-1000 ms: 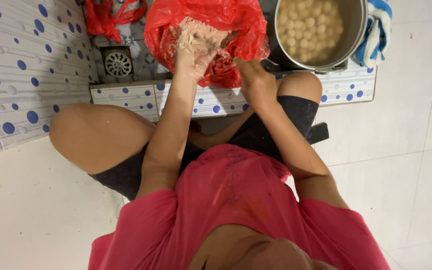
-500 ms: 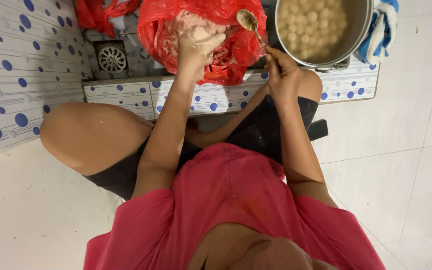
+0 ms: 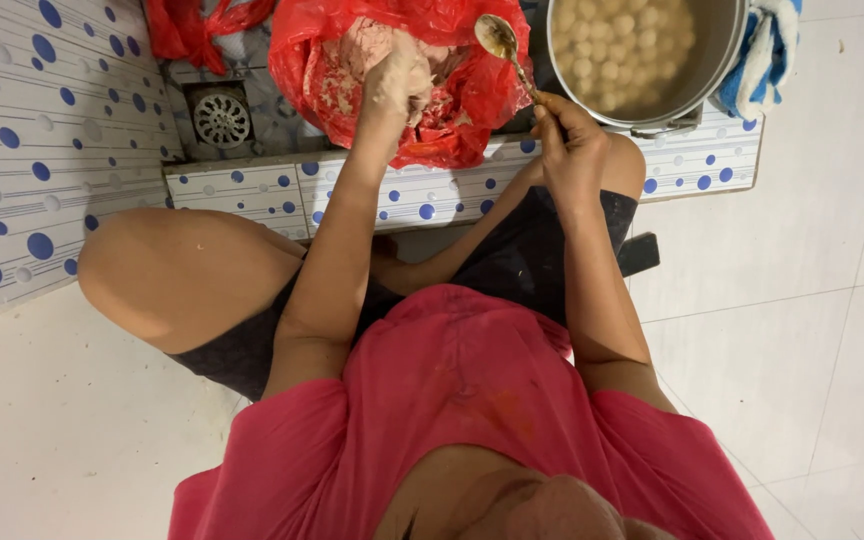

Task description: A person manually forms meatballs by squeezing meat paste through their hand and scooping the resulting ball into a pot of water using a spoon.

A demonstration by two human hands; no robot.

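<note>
**One spoon, one paste bag, one pot**

At upper centre, the left hand [image 3: 397, 80] is clenched around pinkish paste [image 3: 357, 55] inside one red bag [image 3: 457, 110]. The right hand [image 3: 567, 140] grasps one spoon [image 3: 500, 38]. Upper right, one pot [image 3: 717, 60] holds perhaps twenty pale balls [image 3: 617, 45].

Left hand [image 3: 398, 82] fisted, right hand [image 3: 570, 140] pinched, arms outstretched

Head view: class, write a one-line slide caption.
Left hand squeezes paste in red bag; right hand holds spoon beside pot.
</note>
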